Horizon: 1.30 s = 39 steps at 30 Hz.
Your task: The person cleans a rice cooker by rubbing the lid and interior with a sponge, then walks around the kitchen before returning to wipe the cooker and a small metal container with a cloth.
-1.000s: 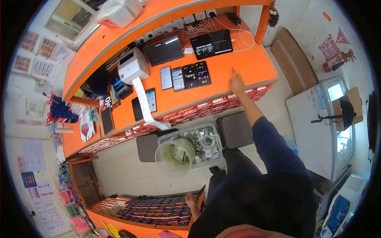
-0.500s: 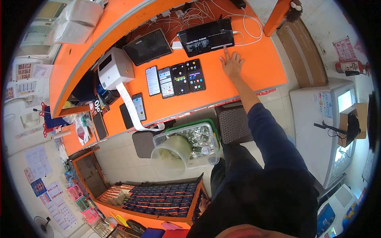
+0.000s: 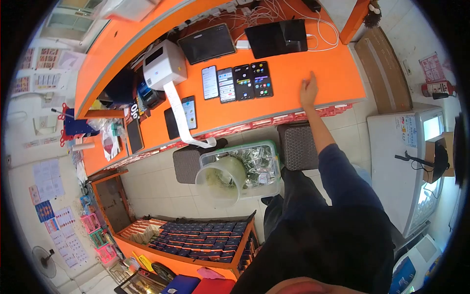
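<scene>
My right hand (image 3: 308, 91) is over the right part of the orange counter (image 3: 286, 73), in front of a black tablet (image 3: 276, 39) whose screen is dark. It holds nothing; the index finger points up, apart from the thumb, while the other fingers look bent. Left of it, several phones lie in a row with lit screens, the nearest being a black phone (image 3: 262, 79). A second dark tablet (image 3: 207, 44) leans behind them. My left hand does not show.
A white label printer (image 3: 165, 65) trails a paper strip (image 3: 180, 115) over the counter's front edge. Below are a clear tub of packets (image 3: 259, 164), a translucent bucket (image 3: 220, 181) and woven stools (image 3: 298, 147). A wooden rack of boxes (image 3: 196, 242) stands lower left.
My right hand has drawn back from the tablet, its spread fingers now folded in. The tablet's screen has gone from lettering to dark. The view has shifted, and my left hand has left sight.
</scene>
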Motion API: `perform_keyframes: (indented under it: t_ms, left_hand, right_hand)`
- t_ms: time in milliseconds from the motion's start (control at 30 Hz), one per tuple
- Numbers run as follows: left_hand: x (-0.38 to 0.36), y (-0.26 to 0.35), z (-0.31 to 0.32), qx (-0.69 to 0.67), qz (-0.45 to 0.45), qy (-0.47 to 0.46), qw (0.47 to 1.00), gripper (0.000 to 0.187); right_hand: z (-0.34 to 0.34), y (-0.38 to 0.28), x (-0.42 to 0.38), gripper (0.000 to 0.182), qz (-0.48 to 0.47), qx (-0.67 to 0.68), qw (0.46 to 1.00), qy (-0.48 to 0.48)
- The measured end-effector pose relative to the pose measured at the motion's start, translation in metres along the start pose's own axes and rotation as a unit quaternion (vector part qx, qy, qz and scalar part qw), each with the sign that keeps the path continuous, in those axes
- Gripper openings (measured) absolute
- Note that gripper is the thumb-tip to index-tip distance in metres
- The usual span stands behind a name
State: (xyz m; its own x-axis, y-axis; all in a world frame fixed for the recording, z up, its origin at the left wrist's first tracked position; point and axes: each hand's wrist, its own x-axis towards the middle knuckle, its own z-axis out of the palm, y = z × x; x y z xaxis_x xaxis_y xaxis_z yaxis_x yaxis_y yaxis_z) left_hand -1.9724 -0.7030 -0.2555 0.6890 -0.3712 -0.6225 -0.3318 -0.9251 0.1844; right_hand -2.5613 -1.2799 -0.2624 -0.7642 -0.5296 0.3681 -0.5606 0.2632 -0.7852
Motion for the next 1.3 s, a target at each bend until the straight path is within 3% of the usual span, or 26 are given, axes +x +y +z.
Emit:
perform_keyframes:
  t_ms: [33, 67, 133, 233, 267, 300, 367, 400, 467, 567, 600, 633, 667, 733, 800, 900, 1000, 1067, 1133, 1167, 1233, 1267, 1300]
  left_hand:
    - [0.005, -0.007, -0.001, 0.033, 0.013, 0.032, 0.999, 0.033]
    - [0.008, -0.012, -0.004, 0.065, 0.025, 0.062, 0.996, 0.033]
    - [0.02, -0.027, -0.007, 0.127, 0.043, 0.122, 0.983, 0.033]
    - [0.038, -0.05, -0.015, 0.215, 0.064, 0.221, 0.949, 0.033]
    - [0.049, -0.041, -0.029, 0.203, 0.064, 0.229, 0.95, 0.033]
    - [0.064, -0.031, -0.049, 0.184, 0.118, 0.227, 0.949, 0.033]
    - [0.096, -0.026, -0.1, 0.109, 0.183, 0.243, 0.946, 0.033]
    - [0.117, -0.033, -0.112, 0.087, 0.171, 0.253, 0.948, 0.033]
    - [0.15, -0.053, -0.147, 0.186, 0.173, 0.341, 0.905, 0.032]
    - [0.155, -0.068, -0.197, 0.105, 0.106, 0.35, 0.925, 0.033]
    - [0.157, -0.069, -0.21, 0.07, 0.049, 0.334, 0.939, 0.031]
    - [0.163, -0.076, -0.221, 0.031, 0.001, 0.317, 0.948, 0.03]
    - [0.169, -0.088, -0.224, 0.02, -0.018, 0.331, 0.943, 0.03]
    - [0.195, -0.096, -0.217, -0.056, -0.054, 0.345, 0.935, 0.027]
    - [0.208, -0.099, -0.216, -0.072, -0.058, 0.335, 0.938, 0.029]
    - [0.219, -0.095, -0.207, -0.066, -0.085, 0.312, 0.944, 0.037]
    - [0.227, -0.083, -0.204, -0.002, -0.128, 0.321, 0.938, 0.04]
    - [0.238, -0.082, -0.206, 0.055, -0.119, 0.337, 0.932, 0.038]
    - [0.264, -0.077, -0.223, 0.063, -0.101, 0.334, 0.935, 0.037]
    - [0.281, -0.072, -0.236, 0.082, -0.095, 0.352, 0.927, 0.039]
    - [0.313, -0.072, -0.266, 0.121, -0.086, 0.386, 0.91, 0.044]
    - [0.327, -0.073, -0.288, 0.141, -0.083, 0.401, 0.902, 0.046]
    - [0.34, -0.075, -0.308, 0.159, -0.082, 0.414, 0.892, 0.049]
  right_hand:
    - [0.001, -0.004, -0.014, 0.056, 0.117, 0.117, 0.986, 0.012]
    - [0.005, -0.014, -0.03, 0.056, 0.109, 0.12, 0.987, 0.012]
    - [0.02, -0.044, -0.076, 0.048, 0.236, 0.148, 0.956, 0.089]
    - [0.034, -0.144, -0.171, 0.044, 0.222, 0.202, 0.954, 0.003]
    - [0.035, -0.177, -0.202, 0.044, 0.212, 0.211, 0.953, -0.041]
    - [0.033, -0.208, -0.23, 0.044, 0.206, 0.226, 0.951, -0.042]
    - [0.054, -0.267, -0.288, 0.04, 0.172, 0.301, 0.919, -0.186]
    - [0.067, -0.292, -0.312, 0.04, 0.153, 0.313, 0.916, -0.201]
    - [0.101, -0.323, -0.368, 0.036, 0.143, 0.336, 0.896, -0.252]
    - [0.136, -0.38, -0.435, 0.027, 0.104, 0.29, 0.872, -0.381]
    - [0.138, -0.398, -0.457, 0.022, 0.086, 0.374, 0.81, -0.443]
    - [0.142, -0.415, -0.475, 0.02, 0.05, 0.352, 0.778, -0.518]
    - [0.132, -0.439, -0.488, 0.021, 0.051, 0.357, 0.707, -0.609]
    - [0.129, -0.487, -0.518, 0.023, 0.002, 0.331, 0.676, -0.659]
    - [0.144, -0.518, -0.545, 0.021, -0.02, 0.22, 0.585, -0.78]
    - [0.195, -0.566, -0.579, 0.023, -0.101, 0.149, 0.55, -0.816]
    - [0.298, -0.611, -0.615, 0.024, -0.085, 0.127, 0.546, -0.824]
    - [0.373, -0.648, -0.634, 0.024, -0.132, 0.127, 0.541, -0.821]
    - [0.484, -0.672, -0.661, 0.027, -0.325, 0.189, 0.648, -0.662]
    - [0.523, -0.7, -0.663, 0.027, -0.328, 0.184, 0.643, -0.666]
    - [0.589, -0.747, -0.673, 0.032, -0.443, 0.056, 0.736, -0.509]
    - [0.605, -0.77, -0.674, 0.032, -0.449, 0.051, 0.729, -0.514]
    - [0.613, -0.803, -0.671, 0.031, -0.451, 0.004, 0.765, -0.459]
